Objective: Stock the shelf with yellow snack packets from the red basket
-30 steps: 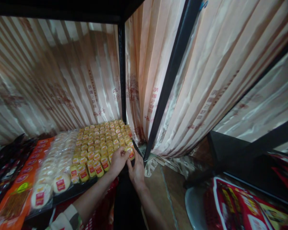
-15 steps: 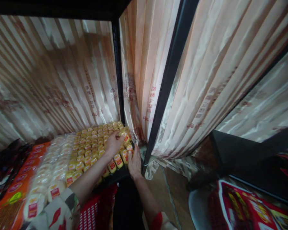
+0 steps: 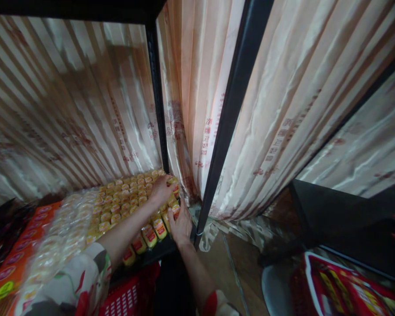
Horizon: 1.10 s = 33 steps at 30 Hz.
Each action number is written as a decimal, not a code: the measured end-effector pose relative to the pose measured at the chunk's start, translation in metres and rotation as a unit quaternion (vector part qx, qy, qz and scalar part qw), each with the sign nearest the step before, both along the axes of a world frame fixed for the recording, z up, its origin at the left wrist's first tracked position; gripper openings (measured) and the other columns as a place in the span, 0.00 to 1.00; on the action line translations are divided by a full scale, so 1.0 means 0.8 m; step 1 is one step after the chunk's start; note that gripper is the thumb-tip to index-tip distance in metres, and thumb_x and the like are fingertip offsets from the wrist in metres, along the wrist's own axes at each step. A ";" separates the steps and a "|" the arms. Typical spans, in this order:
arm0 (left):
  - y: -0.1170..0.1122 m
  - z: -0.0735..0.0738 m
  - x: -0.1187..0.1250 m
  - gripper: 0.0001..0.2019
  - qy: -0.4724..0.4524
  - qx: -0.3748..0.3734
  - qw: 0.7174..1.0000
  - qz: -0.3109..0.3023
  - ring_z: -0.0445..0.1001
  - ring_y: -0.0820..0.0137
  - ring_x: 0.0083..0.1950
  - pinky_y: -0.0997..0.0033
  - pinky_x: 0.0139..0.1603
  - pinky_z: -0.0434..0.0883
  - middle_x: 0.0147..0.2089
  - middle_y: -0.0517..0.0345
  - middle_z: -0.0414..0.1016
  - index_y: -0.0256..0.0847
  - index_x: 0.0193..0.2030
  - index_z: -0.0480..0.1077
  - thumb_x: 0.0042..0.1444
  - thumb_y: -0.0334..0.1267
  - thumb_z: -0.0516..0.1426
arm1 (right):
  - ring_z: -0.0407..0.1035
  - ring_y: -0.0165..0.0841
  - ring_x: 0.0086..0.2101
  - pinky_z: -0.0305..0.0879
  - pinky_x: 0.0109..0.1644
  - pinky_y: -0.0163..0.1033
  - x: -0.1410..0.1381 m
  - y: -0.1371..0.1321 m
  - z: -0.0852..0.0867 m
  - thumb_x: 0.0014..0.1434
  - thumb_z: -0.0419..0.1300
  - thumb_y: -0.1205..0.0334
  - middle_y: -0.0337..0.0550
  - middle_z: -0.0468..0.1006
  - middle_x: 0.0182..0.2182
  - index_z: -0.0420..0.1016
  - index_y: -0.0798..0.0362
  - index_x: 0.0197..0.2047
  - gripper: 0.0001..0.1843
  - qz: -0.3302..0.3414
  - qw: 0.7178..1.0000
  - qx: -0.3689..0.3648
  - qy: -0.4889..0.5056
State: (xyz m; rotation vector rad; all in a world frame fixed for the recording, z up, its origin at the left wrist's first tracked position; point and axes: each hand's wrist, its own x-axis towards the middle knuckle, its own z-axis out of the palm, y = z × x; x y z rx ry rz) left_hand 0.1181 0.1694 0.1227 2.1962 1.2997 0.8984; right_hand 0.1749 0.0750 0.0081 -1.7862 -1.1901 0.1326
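Note:
Yellow snack packets (image 3: pixel 149 237) with red labels stand in tight rows on a black shelf (image 3: pixel 163 248). My left hand (image 3: pixel 161 192) reaches over them to the far right corner, its fingers curled on a yellow packet (image 3: pixel 175 188). Close by, at the right end of the rows, my right hand (image 3: pixel 181 224) has its thumb and fingers on either side of another packet (image 3: pixel 175 210). The undersides of both hands are hidden.
Left of the rows lie clear-wrapped pale packets (image 3: pixel 57 237) and an orange package (image 3: pixel 29 245). A dark shelf post (image 3: pixel 222 145) rises right of my hands, before pleated curtains (image 3: pixel 263 131). Below is a red basket (image 3: pixel 128 294); another basket (image 3: pixel 311 276) with red packages stands right.
My left hand has shifted slightly toward the corner packet. My right hand has gone from lying against the end packets to having thumb and fingers around one. The view has moved a little.

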 end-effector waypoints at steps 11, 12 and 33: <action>0.010 -0.006 0.012 0.10 0.037 -0.020 0.999 -0.007 0.72 0.64 0.40 0.67 0.45 0.66 0.40 0.50 0.76 0.38 0.39 0.74 0.48 0.33 0.58 | 0.63 0.43 0.54 0.58 0.56 0.46 -0.007 0.017 -0.002 0.58 0.50 0.54 0.59 0.69 0.53 0.61 0.63 0.59 0.29 -0.008 1.000 0.000 -0.021; 0.011 -0.007 0.013 0.10 0.038 -0.020 0.999 -0.011 0.73 0.64 0.40 0.67 0.45 0.66 0.40 0.50 0.76 0.38 0.40 0.74 0.48 0.33 0.58 | 0.63 0.43 0.53 0.59 0.56 0.46 -0.008 0.017 -0.002 0.58 0.50 0.54 0.58 0.70 0.53 0.60 0.63 0.59 0.30 -0.007 1.000 -0.004 -0.023; 0.034 -0.038 0.024 0.13 0.122 -0.005 0.989 -0.082 0.71 0.66 0.48 0.67 0.51 0.67 0.47 0.52 0.74 0.38 0.44 0.70 0.50 0.30 0.56 | 0.65 0.42 0.51 0.63 0.52 0.47 -0.007 0.020 -0.006 0.59 0.48 0.54 0.58 0.72 0.50 0.63 0.63 0.57 0.27 0.013 0.994 -0.002 -0.110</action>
